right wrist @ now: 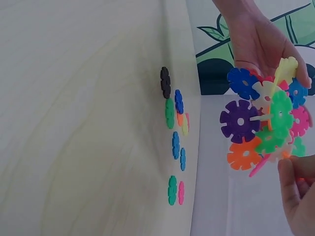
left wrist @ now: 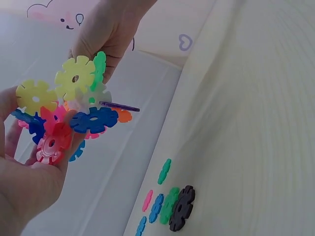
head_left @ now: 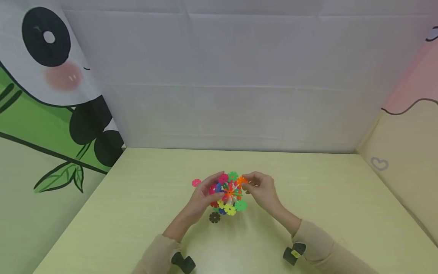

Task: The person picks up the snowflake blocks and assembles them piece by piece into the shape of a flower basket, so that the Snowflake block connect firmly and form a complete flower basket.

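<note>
A ball-like cluster of interlocked, notched plastic flower discs [head_left: 230, 193] in many colours is held up off the table. My left hand [head_left: 200, 199] grips it from the left, thumb across the near side and fingers behind. On the cluster's upper right, my right hand [head_left: 262, 188] pinches an orange flower disc [head_left: 241, 180] between thumb and fingertips. From the right wrist, a purple disc [right wrist: 240, 121] and a green disc [right wrist: 281, 112] show on the cluster's outer side. The left wrist view shows yellow discs [left wrist: 35, 97] and a blue disc [left wrist: 94, 120] near the left fingers.
Loose flower discs lie on the pale wooden table [head_left: 137, 220] below and behind the cluster. Among them are a black disc [head_left: 215, 217], a pink disc [head_left: 196, 182] and a green disc [right wrist: 172, 190]. A white backdrop [head_left: 239, 95] stands along the table's far edge, with printed side panels.
</note>
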Available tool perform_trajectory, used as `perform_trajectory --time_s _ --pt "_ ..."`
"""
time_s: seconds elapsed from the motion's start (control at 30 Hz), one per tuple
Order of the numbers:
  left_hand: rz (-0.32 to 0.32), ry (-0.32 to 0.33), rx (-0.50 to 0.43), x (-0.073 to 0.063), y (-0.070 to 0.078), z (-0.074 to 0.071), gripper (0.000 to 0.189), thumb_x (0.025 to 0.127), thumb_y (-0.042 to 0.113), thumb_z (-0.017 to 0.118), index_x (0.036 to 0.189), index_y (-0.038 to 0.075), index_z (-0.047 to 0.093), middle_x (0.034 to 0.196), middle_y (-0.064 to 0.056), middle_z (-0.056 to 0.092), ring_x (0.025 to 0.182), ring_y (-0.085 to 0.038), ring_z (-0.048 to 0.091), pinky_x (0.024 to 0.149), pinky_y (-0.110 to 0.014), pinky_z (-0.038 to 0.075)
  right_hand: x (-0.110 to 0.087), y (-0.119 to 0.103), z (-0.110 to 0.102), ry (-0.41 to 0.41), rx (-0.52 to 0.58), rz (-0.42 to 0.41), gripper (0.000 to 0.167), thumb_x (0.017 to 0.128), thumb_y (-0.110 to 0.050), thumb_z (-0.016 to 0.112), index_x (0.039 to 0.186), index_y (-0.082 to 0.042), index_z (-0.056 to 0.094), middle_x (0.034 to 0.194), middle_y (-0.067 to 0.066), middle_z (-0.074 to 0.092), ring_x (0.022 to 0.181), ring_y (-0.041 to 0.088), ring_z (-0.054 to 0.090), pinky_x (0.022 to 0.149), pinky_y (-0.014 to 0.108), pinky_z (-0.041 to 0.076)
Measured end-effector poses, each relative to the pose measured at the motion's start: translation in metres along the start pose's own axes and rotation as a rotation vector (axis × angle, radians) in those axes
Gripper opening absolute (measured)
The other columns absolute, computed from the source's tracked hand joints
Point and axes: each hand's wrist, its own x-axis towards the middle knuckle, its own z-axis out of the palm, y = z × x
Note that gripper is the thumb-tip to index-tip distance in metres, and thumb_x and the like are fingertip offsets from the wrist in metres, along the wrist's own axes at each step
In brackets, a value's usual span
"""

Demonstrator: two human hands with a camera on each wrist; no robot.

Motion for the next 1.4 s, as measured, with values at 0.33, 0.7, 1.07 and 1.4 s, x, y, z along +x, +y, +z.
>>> perform_trajectory --time_s 0.33,0.7,1.07,1.4 --pt "-0.023 -0.012 -0.023 0.002 0.006 -0.001 0.058 0.089 0.01 0.056 0.141 0.022 0.031 0.136 -0.006 0.035 0.119 -0.023 0.043 0.087 -0.032 0.048 0.009 -0.008 -0.006 -0.056 0.003 -0.081 0.018 0.079 0.004 0.064 0.098 0.004 0.063 0.09 0.017 0.066 0.069 0.033 0.064 0.061 0.025 0.054" --pt "-0.05 -0.129 0.155 0.002 0.011 -0.012 0.067 0.086 0.015 0.062 0.142 0.022 0.028 0.146 -0.005 0.025 0.126 -0.032 0.037 0.089 -0.038 0.047 0.02 0.003 -0.012 -0.204 0.008 -0.086 0.018 0.079 0.001 0.066 0.096 0.002 0.061 0.087 0.016 0.065 0.068 0.028 0.063 0.061 0.028 0.054" --pt "-0.071 -0.141 0.115 0.001 0.0 -0.02 0.065 0.084 0.013 0.064 0.141 0.016 0.031 0.144 -0.009 0.028 0.107 -0.025 0.055 0.083 -0.037 0.05 0.025 0.011 -0.011 -0.336 -0.007 -0.096 0.021 0.082 -0.005 0.064 0.101 0.003 0.06 0.092 0.017 0.063 0.072 0.026 0.063 0.063 0.029 0.054" --pt "-0.065 -0.067 0.157 -0.01 0.004 -0.055 0.066 0.084 0.008 0.063 0.141 0.015 0.03 0.143 -0.014 0.028 0.102 -0.023 0.057 0.081 -0.035 0.051 0.046 0.057 -0.013 -0.432 -0.116 0.015 0.024 0.084 -0.007 0.062 0.105 0.006 0.059 0.087 0.013 0.062 0.075 0.035 0.062 0.061 0.032 0.054"
